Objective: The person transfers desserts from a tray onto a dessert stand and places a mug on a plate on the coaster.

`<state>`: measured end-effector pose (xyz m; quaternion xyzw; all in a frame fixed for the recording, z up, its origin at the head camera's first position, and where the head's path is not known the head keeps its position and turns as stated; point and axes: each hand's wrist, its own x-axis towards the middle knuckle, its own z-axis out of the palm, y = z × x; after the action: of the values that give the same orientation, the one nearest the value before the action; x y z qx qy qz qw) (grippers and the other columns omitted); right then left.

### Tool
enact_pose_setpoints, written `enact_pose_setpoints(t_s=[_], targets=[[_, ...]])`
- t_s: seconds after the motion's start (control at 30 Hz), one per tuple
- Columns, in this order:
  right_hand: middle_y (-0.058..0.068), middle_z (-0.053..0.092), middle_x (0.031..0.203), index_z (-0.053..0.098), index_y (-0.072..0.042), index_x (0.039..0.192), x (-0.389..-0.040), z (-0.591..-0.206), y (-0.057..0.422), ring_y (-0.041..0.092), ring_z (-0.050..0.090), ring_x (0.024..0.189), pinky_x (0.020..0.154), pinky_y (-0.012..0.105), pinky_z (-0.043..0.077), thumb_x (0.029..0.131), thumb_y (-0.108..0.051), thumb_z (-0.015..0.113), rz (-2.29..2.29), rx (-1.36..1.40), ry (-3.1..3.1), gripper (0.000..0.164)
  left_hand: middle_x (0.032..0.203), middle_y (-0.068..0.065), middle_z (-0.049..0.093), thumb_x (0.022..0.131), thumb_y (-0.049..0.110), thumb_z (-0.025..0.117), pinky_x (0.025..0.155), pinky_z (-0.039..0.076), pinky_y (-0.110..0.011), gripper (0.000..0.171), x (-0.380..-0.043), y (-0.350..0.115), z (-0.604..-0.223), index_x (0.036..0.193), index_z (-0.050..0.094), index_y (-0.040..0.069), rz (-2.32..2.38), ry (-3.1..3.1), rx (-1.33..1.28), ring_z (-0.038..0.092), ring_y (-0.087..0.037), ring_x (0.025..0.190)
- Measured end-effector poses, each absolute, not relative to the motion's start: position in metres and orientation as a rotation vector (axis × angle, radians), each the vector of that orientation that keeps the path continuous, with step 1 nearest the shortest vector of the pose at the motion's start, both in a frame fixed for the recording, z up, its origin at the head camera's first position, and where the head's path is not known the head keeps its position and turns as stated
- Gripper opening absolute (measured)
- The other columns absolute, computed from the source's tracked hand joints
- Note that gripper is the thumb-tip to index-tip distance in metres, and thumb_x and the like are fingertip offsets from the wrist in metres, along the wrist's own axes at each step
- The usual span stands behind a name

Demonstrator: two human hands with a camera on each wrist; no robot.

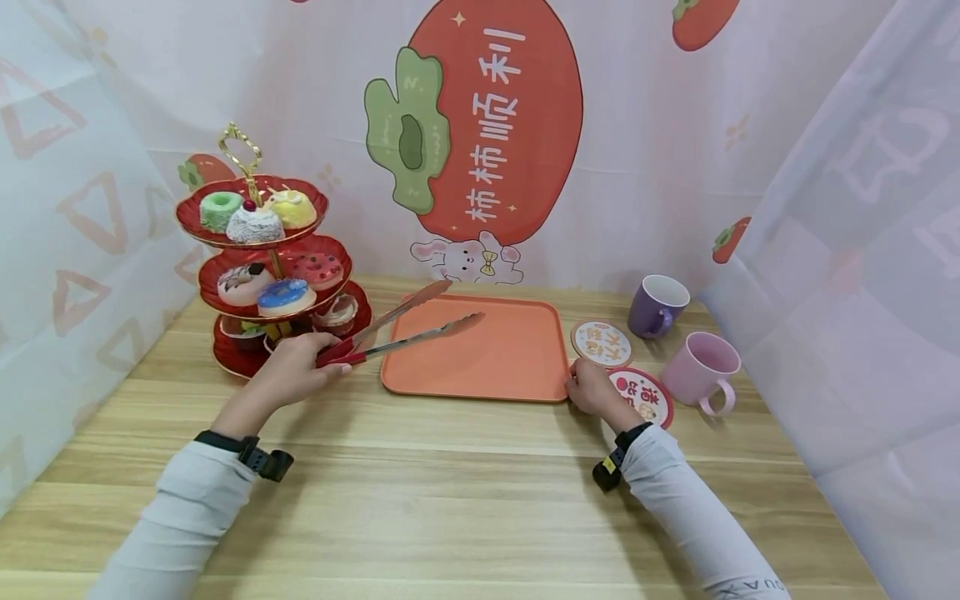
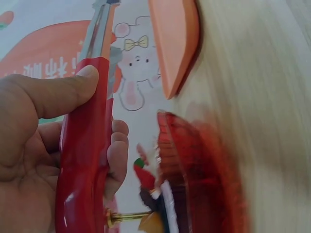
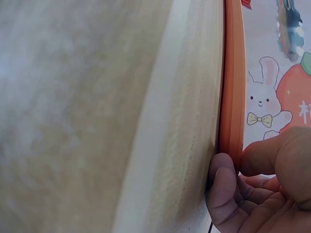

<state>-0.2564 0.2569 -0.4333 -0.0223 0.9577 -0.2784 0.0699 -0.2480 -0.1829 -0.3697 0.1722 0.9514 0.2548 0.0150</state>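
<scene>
Two hands are at work on the wooden table [image 1: 465,483]: our left hand [image 1: 296,371] is curled round the red handles of the tongs [image 1: 397,332], thumb on top, and the metal tips stand apart over the near-left part of the orange tray [image 1: 487,354]; our right hand [image 1: 592,390] pinches the tray's near-right corner, thumb over the rim and fingers tucked under it, as the right wrist view shows; the three-tier cake stand [image 1: 273,275] with its small cakes sits at the table's far-left, just beside the left hand; two round coasters [image 1: 602,342] lie touching the tray's right edge, with a purple mug [image 1: 657,306] and a pink mug [image 1: 702,369] beyond them toward the right edge. We judge that we should keep the tray pinned flat so it cannot slide, hold the tongs level, and squeeze gently, since the cakes look soft.
</scene>
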Motion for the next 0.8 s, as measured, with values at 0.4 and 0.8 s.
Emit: enact_pose_setpoints(t_s=[0.4, 0.8], targets=[[0.01, 0.053, 0.071, 0.053, 0.005, 0.092, -0.256, -0.433, 0.254, 0.017, 0.052, 0.053, 0.049, 0.029, 0.042, 0.09, -0.001, 0.05, -0.837, -0.089, 2.893, 0.007, 0.084, -0.01, 0.061, 0.085, 0.016, 0.068, 0.068, 0.042, -0.042, 0.032, -0.268, -0.175, -0.392, 0.106, 0.06, -0.006, 0.827, 2.898, 0.555, 0.052, -0.026, 0.075], [0.01, 0.053, 0.068, 0.053, 0.003, 0.086, -0.256, -0.433, 0.257, 0.017, 0.052, 0.052, 0.049, 0.029, 0.041, 0.089, 0.0, 0.05, -0.825, -0.12, 2.91, 0.005, 0.084, -0.01, 0.057, 0.083, 0.016, 0.07, 0.066, 0.041, -0.038, 0.036, -0.281, -0.156, -0.407, 0.11, 0.06, -0.007, 0.833, 2.902, 0.592, 0.049, -0.024, 0.073]])
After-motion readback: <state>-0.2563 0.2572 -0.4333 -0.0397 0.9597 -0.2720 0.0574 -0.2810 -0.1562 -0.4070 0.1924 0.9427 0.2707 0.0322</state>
